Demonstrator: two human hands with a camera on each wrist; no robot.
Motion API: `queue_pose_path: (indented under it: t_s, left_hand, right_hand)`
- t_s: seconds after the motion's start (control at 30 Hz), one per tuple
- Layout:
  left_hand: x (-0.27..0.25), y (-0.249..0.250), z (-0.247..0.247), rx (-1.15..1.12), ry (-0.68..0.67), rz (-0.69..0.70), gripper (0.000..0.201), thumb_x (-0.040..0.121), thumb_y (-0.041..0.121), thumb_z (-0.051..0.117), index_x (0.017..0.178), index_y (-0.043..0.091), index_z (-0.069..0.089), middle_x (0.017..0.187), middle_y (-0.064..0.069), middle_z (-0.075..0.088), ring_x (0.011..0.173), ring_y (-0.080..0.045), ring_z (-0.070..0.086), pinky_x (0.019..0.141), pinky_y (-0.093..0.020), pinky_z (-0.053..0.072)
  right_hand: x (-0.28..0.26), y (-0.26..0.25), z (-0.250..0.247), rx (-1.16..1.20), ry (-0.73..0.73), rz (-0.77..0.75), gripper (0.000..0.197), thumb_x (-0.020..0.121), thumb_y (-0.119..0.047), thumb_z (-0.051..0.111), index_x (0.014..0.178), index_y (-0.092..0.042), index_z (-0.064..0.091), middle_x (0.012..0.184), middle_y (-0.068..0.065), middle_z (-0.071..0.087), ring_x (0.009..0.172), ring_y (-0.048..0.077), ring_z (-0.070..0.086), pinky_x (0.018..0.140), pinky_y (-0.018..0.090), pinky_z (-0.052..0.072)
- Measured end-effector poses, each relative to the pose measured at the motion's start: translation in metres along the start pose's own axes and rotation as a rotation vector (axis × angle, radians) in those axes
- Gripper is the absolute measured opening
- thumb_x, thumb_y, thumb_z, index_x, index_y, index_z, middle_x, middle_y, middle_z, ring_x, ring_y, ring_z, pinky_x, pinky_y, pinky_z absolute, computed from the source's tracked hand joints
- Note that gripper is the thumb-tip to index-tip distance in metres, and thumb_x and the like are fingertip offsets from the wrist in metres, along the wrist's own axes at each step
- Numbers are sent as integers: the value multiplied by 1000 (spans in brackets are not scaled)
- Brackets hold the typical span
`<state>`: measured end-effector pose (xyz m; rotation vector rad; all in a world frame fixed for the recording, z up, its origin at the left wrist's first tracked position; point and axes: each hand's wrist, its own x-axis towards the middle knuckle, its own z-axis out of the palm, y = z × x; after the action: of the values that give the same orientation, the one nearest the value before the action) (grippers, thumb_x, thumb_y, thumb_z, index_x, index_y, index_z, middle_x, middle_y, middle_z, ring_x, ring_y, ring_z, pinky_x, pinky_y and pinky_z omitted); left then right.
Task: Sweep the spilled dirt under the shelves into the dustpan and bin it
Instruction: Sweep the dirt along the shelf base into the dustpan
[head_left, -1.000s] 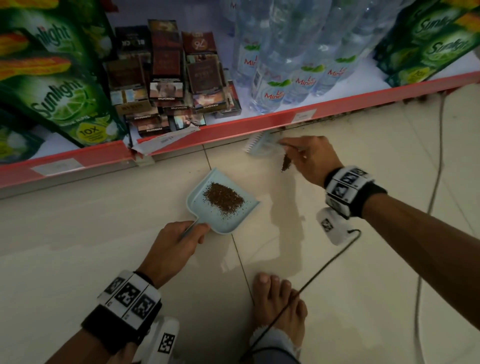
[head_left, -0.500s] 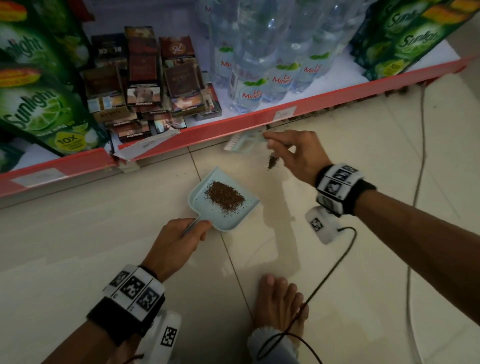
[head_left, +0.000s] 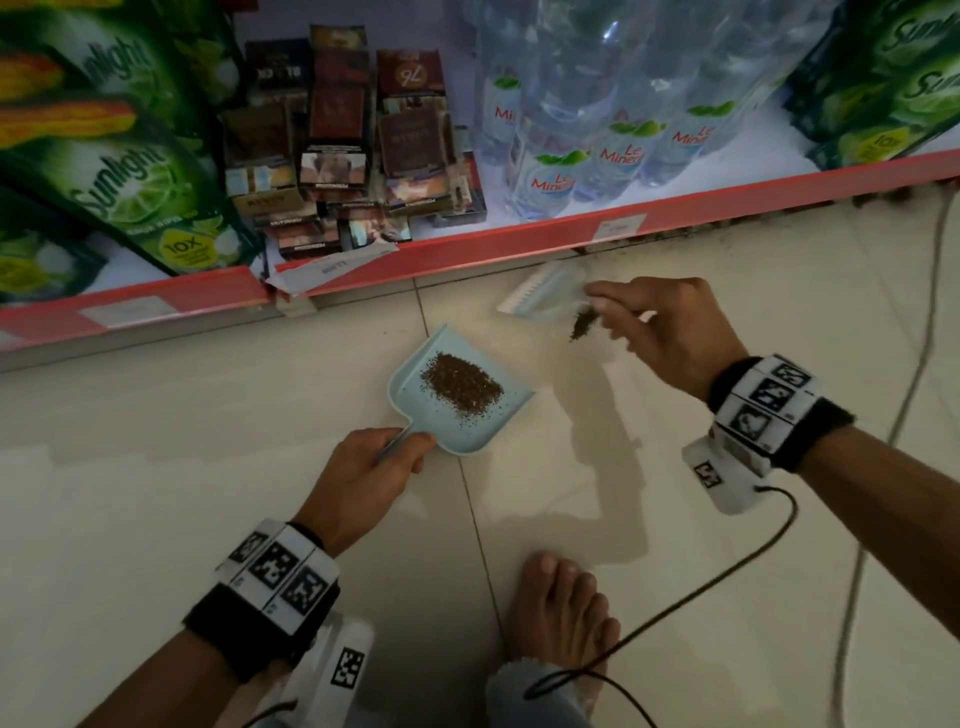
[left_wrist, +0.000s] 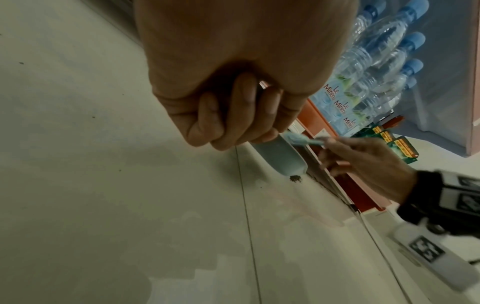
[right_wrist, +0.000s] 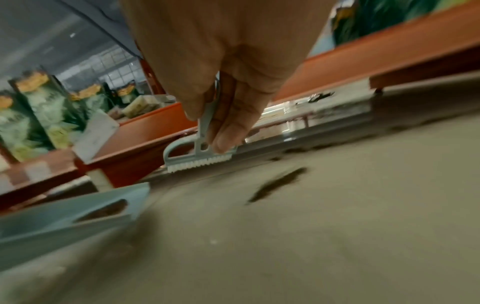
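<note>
A light blue dustpan (head_left: 415, 387) lies on the pale tiled floor with a heap of brown dirt (head_left: 461, 383) in it. My left hand (head_left: 363, 478) grips its handle from below; the pan's underside (left_wrist: 280, 158) shows past my curled fingers. My right hand (head_left: 660, 332) pinches a small blue brush (head_left: 540, 293) with white bristles (right_wrist: 200, 163), held just above the floor near the red shelf base. A small clump of dirt (head_left: 582, 327) lies on the floor below the brush, also visible as a dark streak (right_wrist: 278, 183). More dirt lies along the shelf foot (head_left: 670, 236).
The red-edged bottom shelf (head_left: 519, 244) carries water bottles (head_left: 587, 130), small boxes (head_left: 337, 156) and green detergent pouches (head_left: 104, 171). A bare foot (head_left: 561, 608) stands close behind the dustpan. A cable (head_left: 675, 597) trails from my right wrist across the floor.
The brush has shifted slightly rightward along the shelf foot with my right hand. The dustpan, its dirt heap and my left hand are as before; the view has drifted.
</note>
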<state>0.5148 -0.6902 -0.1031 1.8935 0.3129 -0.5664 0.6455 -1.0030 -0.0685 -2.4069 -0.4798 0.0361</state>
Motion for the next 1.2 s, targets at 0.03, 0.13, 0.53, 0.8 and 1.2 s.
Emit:
queue_pose_path:
  t_s: [0.03,0.13,0.53,0.8,1.2]
  left_hand:
    - [-2,0,2,-15,22,-9,41,91,39,57,53,23,52,41,9,40,41,-6,36,52,-27,33]
    - [-6,0,5,-50,87,-30,41,90,39,59,52,23,52,41,9,40,41,-6,37,53,-28,34]
    - [-12,-14,0,-4,224,-57,40,86,43,58,55,19,54,41,9,43,42,-6,39,54,-28,37]
    - [-9,-13,-2,5,183,-50,40,87,40,59,54,18,51,40,8,41,42,-7,36,55,-28,36]
    - [8,-10,-4,45,95,20,41,90,40,57,56,18,52,42,8,43,42,-5,37,50,-25,34]
  right_hand:
    - [10,-9,15,74,-10,-9,27,98,-32,59,118,-19,72,82,-6,71,61,3,66,63,20,54]
    - [44,-42,66,187,-63,-96,29,98,-32,59,123,-21,68,97,-10,73,67,-9,64,67,7,47]
    - [64,-80,108,-324,-187,-124,34,101,-40,39,123,-36,65,98,5,74,83,30,67,72,35,53]
    - [37,-46,65,-291,-20,-77,32,101,-38,46,124,-31,67,101,4,75,82,32,68,67,36,55]
    - [55,-27,66,-457,-30,184,24,98,-29,47,112,-24,66,97,14,71,85,40,67,69,40,50]
